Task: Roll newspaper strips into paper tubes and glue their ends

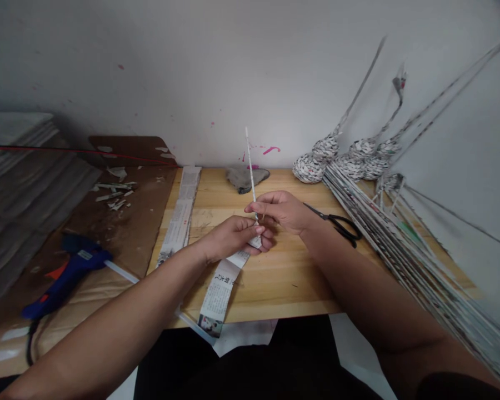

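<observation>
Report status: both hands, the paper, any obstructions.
Left hand: grip closed on newspaper strip. Right hand: grip closed on thin paper stick, far end free. Nothing seen blocking; scissors lie apart, right of hands.

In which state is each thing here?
Newspaper strip: upper part rolled, lower end flat
Left hand: closed on the strip
Right hand: pinching the roll
Scissors: lying down, opening unclear
Glue gun: lying, white stick protruding
Rag: crumpled
Paper rods: bundled
Other strips: lying flat
Woven gourds: ends sticking out
</observation>
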Action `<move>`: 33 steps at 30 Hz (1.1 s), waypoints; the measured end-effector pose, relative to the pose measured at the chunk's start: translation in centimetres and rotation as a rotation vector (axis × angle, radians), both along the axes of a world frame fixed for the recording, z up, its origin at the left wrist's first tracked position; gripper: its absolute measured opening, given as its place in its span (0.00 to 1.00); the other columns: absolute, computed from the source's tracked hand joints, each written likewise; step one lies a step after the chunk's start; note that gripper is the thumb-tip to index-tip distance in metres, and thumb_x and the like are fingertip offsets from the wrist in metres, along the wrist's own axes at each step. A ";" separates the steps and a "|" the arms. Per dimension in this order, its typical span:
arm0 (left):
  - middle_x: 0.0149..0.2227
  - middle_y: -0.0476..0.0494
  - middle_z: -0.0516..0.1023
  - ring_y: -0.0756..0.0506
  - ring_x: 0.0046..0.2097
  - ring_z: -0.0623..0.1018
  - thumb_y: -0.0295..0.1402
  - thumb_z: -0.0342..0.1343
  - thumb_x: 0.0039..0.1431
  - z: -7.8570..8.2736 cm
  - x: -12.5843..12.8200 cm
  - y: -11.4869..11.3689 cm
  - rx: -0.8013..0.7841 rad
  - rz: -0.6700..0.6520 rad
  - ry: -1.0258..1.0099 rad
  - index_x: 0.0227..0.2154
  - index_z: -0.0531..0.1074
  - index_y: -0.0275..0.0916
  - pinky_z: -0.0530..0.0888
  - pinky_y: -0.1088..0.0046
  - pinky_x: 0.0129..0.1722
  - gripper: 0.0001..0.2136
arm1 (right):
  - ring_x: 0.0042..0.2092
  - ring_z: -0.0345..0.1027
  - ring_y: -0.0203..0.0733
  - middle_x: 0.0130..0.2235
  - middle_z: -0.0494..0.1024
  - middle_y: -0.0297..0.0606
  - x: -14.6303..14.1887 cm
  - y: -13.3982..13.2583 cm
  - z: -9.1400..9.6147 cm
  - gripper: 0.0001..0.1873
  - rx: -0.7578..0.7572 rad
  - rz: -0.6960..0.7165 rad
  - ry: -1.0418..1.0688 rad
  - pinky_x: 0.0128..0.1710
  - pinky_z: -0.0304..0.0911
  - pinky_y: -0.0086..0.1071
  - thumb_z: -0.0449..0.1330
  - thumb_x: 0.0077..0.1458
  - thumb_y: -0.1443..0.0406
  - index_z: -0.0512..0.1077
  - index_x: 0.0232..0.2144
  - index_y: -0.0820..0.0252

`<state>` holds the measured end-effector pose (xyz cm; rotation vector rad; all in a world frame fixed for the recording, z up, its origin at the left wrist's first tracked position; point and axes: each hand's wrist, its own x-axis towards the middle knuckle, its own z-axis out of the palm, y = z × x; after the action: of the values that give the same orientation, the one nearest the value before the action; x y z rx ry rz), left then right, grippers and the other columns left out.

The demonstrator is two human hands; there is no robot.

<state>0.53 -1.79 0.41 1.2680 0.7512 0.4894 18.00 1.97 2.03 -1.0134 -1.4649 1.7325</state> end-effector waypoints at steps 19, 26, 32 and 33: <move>0.40 0.37 0.80 0.45 0.43 0.79 0.43 0.55 0.63 0.3 0.0 -0.2 -0.041 -0.005 -0.010 0.43 0.76 0.35 0.75 0.65 0.42 0.16 | 0.22 0.60 0.28 0.25 0.73 0.33 0.5 0.4 -0.2 0.21 -0.020 0.077 0.041 0.19 0.51 0.23 0.68 0.49 0.52 0.78 0.36 0.64; 0.40 0.39 0.80 0.44 0.44 0.79 0.45 0.54 0.63 0.1 0.0 -0.2 -0.016 -0.015 -0.003 0.41 0.76 0.36 0.75 0.65 0.43 0.16 | 0.21 0.57 0.27 0.23 0.71 0.30 0.5 0.2 0.1 0.16 0.071 -0.046 -0.009 0.18 0.51 0.23 0.69 0.48 0.55 0.77 0.30 0.63; 0.41 0.38 0.80 0.45 0.44 0.79 0.45 0.54 0.63 0.2 -0.1 -0.1 0.012 -0.006 0.019 0.43 0.76 0.35 0.75 0.66 0.43 0.17 | 0.21 0.58 0.27 0.22 0.72 0.31 0.6 0.4 -0.2 0.16 0.056 0.008 -0.003 0.18 0.51 0.23 0.69 0.48 0.56 0.79 0.32 0.65; 0.41 0.38 0.80 0.45 0.44 0.79 0.45 0.54 0.63 0.2 -0.1 -0.1 0.016 -0.006 0.026 0.43 0.76 0.35 0.75 0.66 0.43 0.18 | 0.20 0.58 0.27 0.21 0.71 0.30 0.4 0.4 -0.4 0.16 0.045 -0.025 0.014 0.17 0.50 0.23 0.70 0.46 0.57 0.78 0.30 0.65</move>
<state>0.47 -1.87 0.64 1.2936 0.7662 0.4755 18.44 2.39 1.67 -0.9896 -1.4698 1.6788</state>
